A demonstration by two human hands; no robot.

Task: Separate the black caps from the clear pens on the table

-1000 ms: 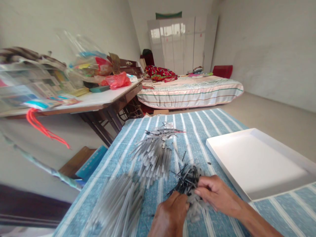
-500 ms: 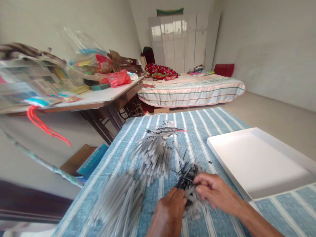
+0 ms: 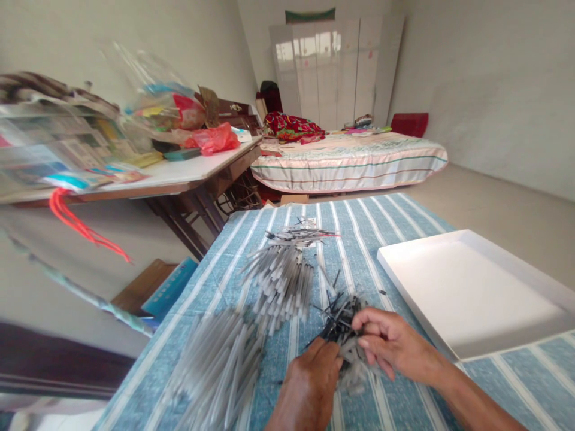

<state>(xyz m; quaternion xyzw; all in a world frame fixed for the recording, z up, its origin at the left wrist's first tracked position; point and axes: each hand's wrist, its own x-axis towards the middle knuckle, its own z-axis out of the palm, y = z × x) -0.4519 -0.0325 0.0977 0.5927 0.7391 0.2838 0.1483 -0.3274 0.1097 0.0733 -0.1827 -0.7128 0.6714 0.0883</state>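
A loose heap of short black and translucent grey strips (image 3: 336, 314) lies on the striped tablecloth. At its near left edge rests my left hand (image 3: 309, 380), knuckles up and fingers curled in; whatever is under them is hidden. My right hand (image 3: 395, 344) reaches in from the right, thumb and fingertips pinched together over the heap. What sits between those fingertips is too small to make out. To the left lie a bundle of long grey tube-like sticks (image 3: 220, 371) and, beyond it, a second bundle of grey sticks (image 3: 283, 281).
Thin dark pieces (image 3: 296, 236) are scattered behind the bundles. A shallow white box lid (image 3: 471, 293) lies at the right of the blue striped cloth (image 3: 386, 221). A cluttered desk (image 3: 175, 176) stands at left, and a bed (image 3: 350, 161) lies beyond the table.
Both hands stay at the heap with only slight finger shifts. The view has tilted a little. The bundles and the white lid lie as before.
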